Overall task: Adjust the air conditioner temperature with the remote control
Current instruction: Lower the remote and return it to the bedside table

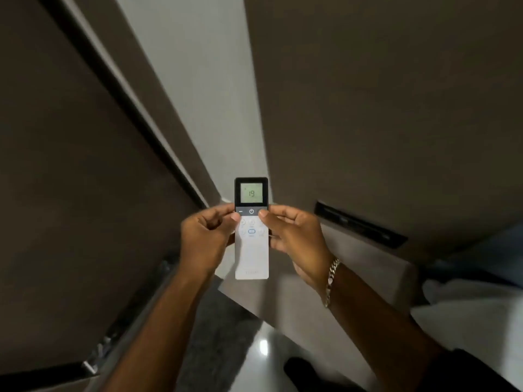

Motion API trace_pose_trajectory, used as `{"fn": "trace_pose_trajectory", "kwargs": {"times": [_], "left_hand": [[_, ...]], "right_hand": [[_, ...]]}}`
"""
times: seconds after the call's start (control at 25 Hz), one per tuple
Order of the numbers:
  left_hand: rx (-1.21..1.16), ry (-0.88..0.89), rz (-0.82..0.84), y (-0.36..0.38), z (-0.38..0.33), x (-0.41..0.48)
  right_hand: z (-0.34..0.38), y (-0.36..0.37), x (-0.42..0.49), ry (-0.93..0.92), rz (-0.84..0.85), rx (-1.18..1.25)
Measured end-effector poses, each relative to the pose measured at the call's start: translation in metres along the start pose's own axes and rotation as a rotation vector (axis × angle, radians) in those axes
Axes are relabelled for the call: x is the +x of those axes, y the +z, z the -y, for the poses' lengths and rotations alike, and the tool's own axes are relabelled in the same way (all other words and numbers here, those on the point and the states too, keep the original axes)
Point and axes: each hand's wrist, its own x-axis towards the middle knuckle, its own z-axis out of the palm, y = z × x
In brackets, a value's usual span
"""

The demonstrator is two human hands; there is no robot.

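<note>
I see dark brown wall panels (382,94) filling most of the view above and to both sides of my fingers, with a pale grey strip (198,80) running between them down toward the remote. A dark slotted vent (359,223) sits in the panel just to the right of my right hand. Below my hands lies a glossy floor (263,346) with a bright reflection on it, and rumpled white bedding (467,306) lies off to the lower right.

Both forearms reach up from the bottom edge. My left hand (205,236) grips the left edge of the remote control (251,250), its fingers (218,212) curled behind and the thumb pressed on the front near the minus button. My right hand (297,236) clamps the right edge the same way, its thumb tip lying on the dark button strip just right of the power button (251,211). A metal chain bracelet (331,281) hangs on the right wrist.

The remote stands upright between the two hands, held in the air, white body below my fingers and black head above them. Its small display (251,193) is lit greenish and reads 19. Under my thumbs I make out round pale buttons and one blue-outlined button (251,231); their labels are too blurred to read.
</note>
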Motion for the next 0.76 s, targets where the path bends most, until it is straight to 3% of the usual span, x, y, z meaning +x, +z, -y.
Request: {"fn": "trace_pose_trajectory", "kwargs": {"times": [0.2,0.4,0.64,0.76], "left_hand": [[0.206,-0.102,0.105,0.112,0.153,0.032],[0.333,-0.253,0.1,0.181,0.275,0.041],[0.526,-0.138,0.14,0.209,0.328,0.042],[0.67,-0.125,0.187,0.211,0.335,0.039]], "right_hand": [[-0.139,-0.096,0.058,0.238,-0.273,0.013],[-0.253,-0.148,0.096,0.482,-0.474,0.017],[-0.303,-0.176,0.111,0.475,-0.494,-0.37],[-0.305,-0.176,0.112,0.465,-0.525,-0.383]]}}
